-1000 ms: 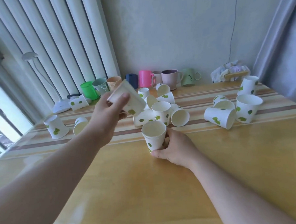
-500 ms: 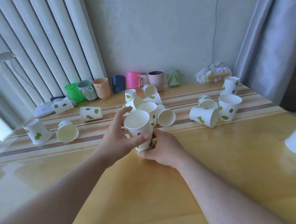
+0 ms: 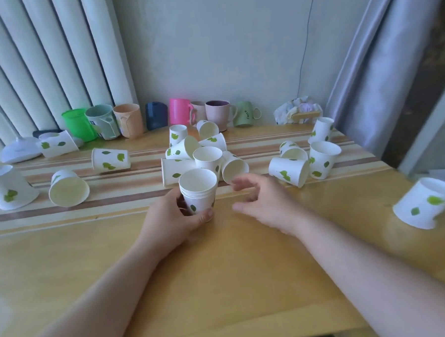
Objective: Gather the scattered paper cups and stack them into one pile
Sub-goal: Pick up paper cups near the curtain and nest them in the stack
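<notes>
Your left hand [image 3: 172, 222] grips the stack of paper cups [image 3: 198, 192], thumb across the front near its base and fingers round the far side; the stack stands upright on the table [image 3: 221, 271], mouth up, long axis vertical, roughly midway between the left and right edges and just on your side of the striped runner [image 3: 144, 177]. Your right hand [image 3: 264, 202] hovers just right of the stack, fingers loosely curled and spread, holding nothing and a little blurred. Directly behind the stack sits a cluster of loose cups [image 3: 202, 154]: one upright, the others tipped on their sides with mouths facing various ways. Toward the left edge, a cup lying with its mouth toward you [image 3: 68, 188] rests on the runner, near an overturned cup [image 3: 10, 189] by the left edge. Toward the right, a sideways cup [image 3: 288, 171] lies with its mouth pointing right, beside an upright cup [image 3: 323, 159]. Near the right edge, one tilted cup [image 3: 424, 203] leans with its mouth up and to the right. Coloured mugs [image 3: 180, 112] line the far edge.
</notes>
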The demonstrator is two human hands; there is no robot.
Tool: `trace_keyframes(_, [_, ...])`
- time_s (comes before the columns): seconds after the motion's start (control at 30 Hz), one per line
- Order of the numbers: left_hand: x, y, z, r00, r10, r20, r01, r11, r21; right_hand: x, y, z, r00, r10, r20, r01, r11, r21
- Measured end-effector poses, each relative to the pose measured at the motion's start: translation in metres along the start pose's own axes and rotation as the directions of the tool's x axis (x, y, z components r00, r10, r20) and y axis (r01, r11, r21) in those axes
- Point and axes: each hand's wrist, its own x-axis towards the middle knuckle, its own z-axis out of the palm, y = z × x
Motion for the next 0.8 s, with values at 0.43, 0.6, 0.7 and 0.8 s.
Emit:
trace_keyframes(0.43, [0.006, -0.001, 0.002, 0.999, 0.025, 0.027, -0.029, 0.986, 0.162, 0.016, 0.071, -0.078, 0.890, 0.205, -0.406, -0.386, 0.814, -0.435])
trace_keyframes(0.6, [0.005, 0.000, 0.002, 0.999, 0.028, 0.023, -0.031, 0.986, 0.164, 0.012, 0.066, -0.071, 0.832, 0.179, -0.525, -0.364, 0.890, -0.274])
trace_keyframes(0.7, [0.004, 0.001, 0.002, 0.999, 0.039, 0.019, -0.041, 0.988, 0.150, 0.000, 0.061, -0.074, 0.845, 0.192, -0.499, -0.247, 0.968, -0.046])
trace_keyframes(0.8, [0.004, 0.000, 0.002, 0.999, 0.045, 0.024, -0.048, 0.988, 0.145, -0.015, 0.055, -0.082, 0.844, 0.220, -0.489, -0.151, 0.973, 0.176])
